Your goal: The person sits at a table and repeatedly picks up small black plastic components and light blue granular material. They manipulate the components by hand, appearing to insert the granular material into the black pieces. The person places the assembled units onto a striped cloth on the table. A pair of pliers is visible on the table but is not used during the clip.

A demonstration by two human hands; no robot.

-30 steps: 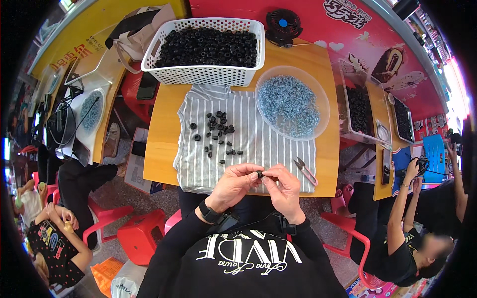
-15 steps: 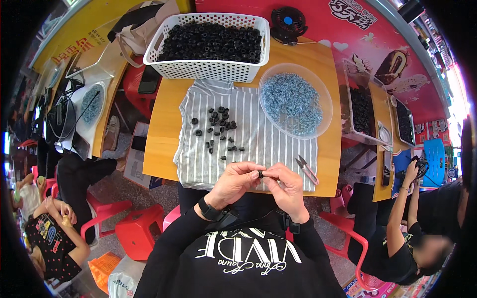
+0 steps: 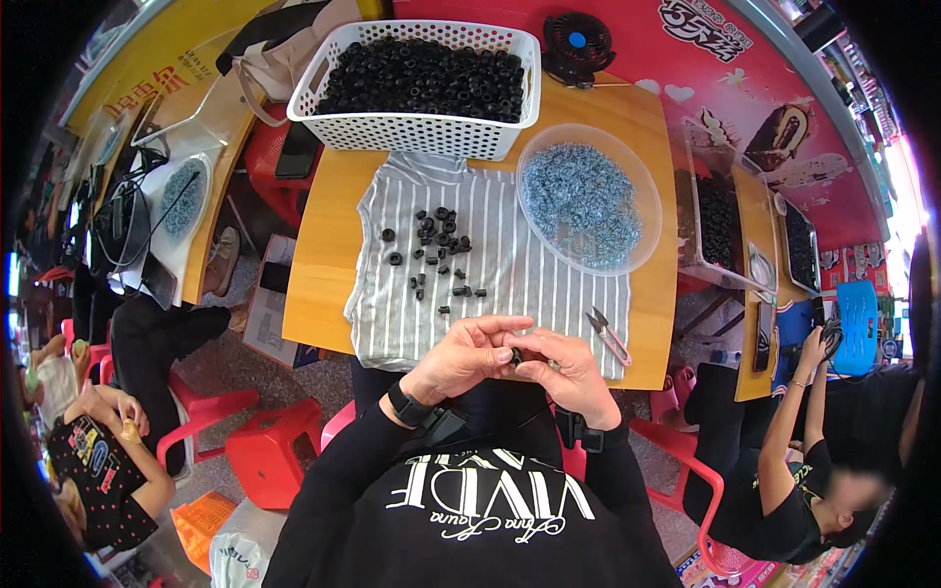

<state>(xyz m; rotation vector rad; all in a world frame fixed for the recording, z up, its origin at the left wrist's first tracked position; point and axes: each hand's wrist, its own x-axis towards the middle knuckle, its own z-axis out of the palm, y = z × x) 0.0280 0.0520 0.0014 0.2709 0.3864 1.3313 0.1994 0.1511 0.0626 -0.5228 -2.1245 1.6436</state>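
Above the near edge of the striped cloth (image 3: 490,225), my left hand (image 3: 459,358) pinches a small black round part (image 3: 517,357) between thumb and fingers. My right hand (image 3: 573,377) meets it from the other side, its thumb and fingers closed on the same part. A small pale bit shows by the right fingers, too small to name. Several loose black parts (image 3: 428,235), some ring-shaped and some like short plugs, lie scattered on the cloth. To the right of my hands rest thread snips (image 3: 608,335) with pink handles.
At the back stands a white perforated basket (image 3: 412,132) full of black parts. A round clear tub (image 3: 649,220) holds many small bluish transparent pieces. Behind it is a black fan (image 3: 576,47). People sit at both sides; a red stool (image 3: 274,456) stands left.
My right hand has turned and its fingers have curled further round the black part. Both hands stay close together over the cloth's near edge. The view has shifted slightly.
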